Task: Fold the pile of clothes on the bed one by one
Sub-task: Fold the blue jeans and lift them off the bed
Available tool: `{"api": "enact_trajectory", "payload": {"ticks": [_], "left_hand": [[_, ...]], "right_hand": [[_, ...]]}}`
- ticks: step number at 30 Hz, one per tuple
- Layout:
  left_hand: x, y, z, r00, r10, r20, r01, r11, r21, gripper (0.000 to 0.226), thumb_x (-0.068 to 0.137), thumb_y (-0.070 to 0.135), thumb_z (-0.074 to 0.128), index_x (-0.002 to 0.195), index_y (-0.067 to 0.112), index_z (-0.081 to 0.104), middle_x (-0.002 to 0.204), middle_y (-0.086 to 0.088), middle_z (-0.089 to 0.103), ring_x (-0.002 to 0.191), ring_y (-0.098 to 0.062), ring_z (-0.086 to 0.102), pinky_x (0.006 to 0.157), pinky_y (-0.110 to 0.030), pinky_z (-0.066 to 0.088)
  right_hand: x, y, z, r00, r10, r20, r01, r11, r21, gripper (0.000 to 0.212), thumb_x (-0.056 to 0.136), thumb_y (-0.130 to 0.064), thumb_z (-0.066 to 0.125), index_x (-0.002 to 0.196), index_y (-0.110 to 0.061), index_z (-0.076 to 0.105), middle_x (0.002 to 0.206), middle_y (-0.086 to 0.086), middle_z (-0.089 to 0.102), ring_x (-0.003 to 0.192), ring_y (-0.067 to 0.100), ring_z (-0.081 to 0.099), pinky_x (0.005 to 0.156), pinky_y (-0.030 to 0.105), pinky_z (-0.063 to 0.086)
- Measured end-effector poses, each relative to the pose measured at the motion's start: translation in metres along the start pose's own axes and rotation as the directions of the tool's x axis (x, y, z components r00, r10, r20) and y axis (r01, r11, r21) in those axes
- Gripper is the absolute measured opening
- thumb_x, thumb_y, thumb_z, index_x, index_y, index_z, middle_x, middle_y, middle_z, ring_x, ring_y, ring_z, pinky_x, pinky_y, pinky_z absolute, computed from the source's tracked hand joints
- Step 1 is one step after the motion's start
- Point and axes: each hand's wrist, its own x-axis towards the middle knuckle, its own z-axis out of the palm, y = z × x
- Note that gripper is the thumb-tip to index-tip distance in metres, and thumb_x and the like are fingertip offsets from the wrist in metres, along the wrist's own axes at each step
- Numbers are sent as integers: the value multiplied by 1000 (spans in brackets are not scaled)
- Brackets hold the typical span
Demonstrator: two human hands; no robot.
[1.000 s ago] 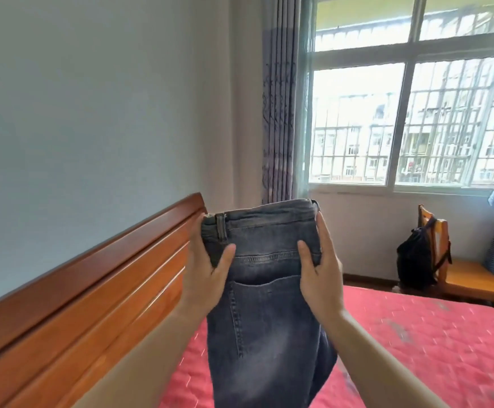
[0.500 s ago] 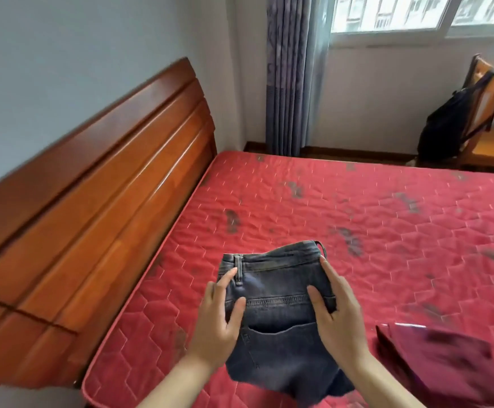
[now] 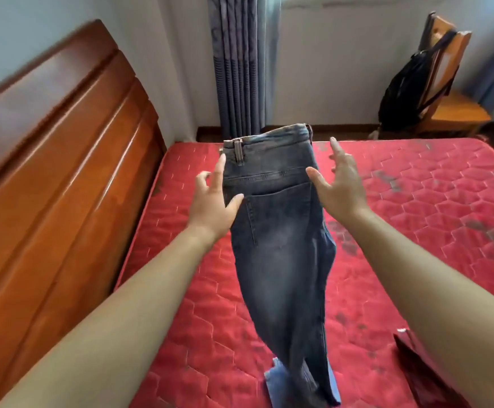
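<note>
The person holds up a pair of gray-blue jeans point(image 3: 281, 231) over the red bed point(image 3: 416, 216). The jeans look folded in half the long way, with a back pocket facing up. Their long line runs straight away from the person. The waist is at the far, high end, and the leg ends hang down near the person, low over the bed. Both hands are up at the waist end, one on each side, so neither hand is nearer. The left hand point(image 3: 214, 201) is at the left edge with its thumb lying on the cloth and its fingers spread; it cannot be told if it really pinches the jeans. The right hand point(image 3: 341, 187) is at the right edge with its fingers straight and spread apart, and only its thumb seems to touch the cloth. To fold them next, the jeans would likely need to lie flat on the bed right under them. No box or basket shows. A black bag point(image 3: 404, 92) hangs on a wooden chair point(image 3: 457, 110) well away, and what is in it cannot be seen. A dark red thing point(image 3: 422, 369) lies on the bed by the right arm.
</note>
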Motion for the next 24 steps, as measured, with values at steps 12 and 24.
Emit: {"api": "enact_trajectory", "payload": {"ticks": [12, 24], "left_hand": [[-176, -172, 205, 852, -303, 427, 220, 947, 233, 57, 89, 45, 51, 141, 32, 32, 139, 6, 41, 126, -18, 43, 100, -41, 39], [-274, -222, 325, 779, -474, 411, 482, 872, 92, 39, 89, 35, 57, 124, 21, 51, 120, 3, 56, 113, -13, 51, 88, -16, 32]], "right_hand": [[-224, 229, 130, 884, 296, 361, -237, 951, -198, 56, 85, -26, 66, 135, -13, 44, 121, 5, 51, 114, 20, 50, 96, 17, 30], [-346, 324, 189, 805, 394, 445, -270, 909, -317, 60, 83, -36, 66, 134, -12, 45, 137, 4, 41, 130, 21, 36, 105, 43, 34]]}}
